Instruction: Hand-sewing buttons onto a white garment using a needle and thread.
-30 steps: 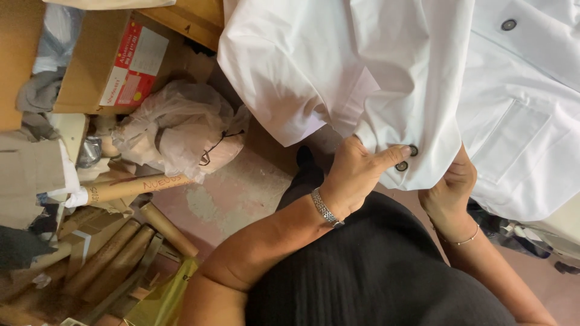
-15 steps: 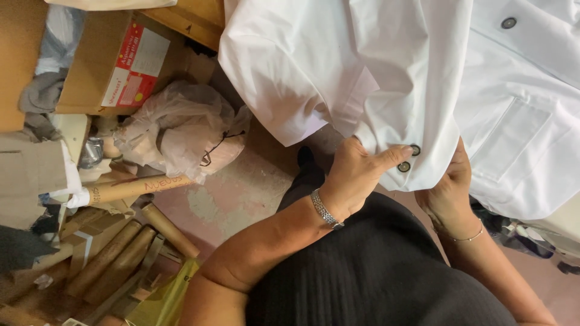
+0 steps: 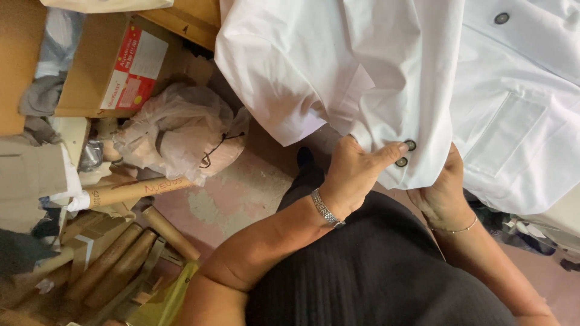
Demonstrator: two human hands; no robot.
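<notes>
A white garment (image 3: 386, 72) with dark buttons hangs in front of me, filling the upper right. My left hand (image 3: 356, 172), a silver bracelet on its wrist, pinches the sleeve cuff, its thumb pressing beside two small dark buttons (image 3: 406, 153). My right hand (image 3: 444, 193), wearing a thin chain bracelet, grips the same cuff from below and behind, partly hidden by the fabric. Another dark button (image 3: 501, 18) sits higher on the garment front above a patch pocket (image 3: 501, 136).
A crumpled plastic bag (image 3: 181, 133) lies on the pink floor at left, beside a cardboard box with a red and white label (image 3: 130, 69). Several cardboard tubes (image 3: 115, 253) and wooden pieces are piled at lower left. Dark clutter sits at far right.
My left thumb has shifted slightly along the cuff near the buttons; both hands keep hold of the fabric. The rest looks the same.
</notes>
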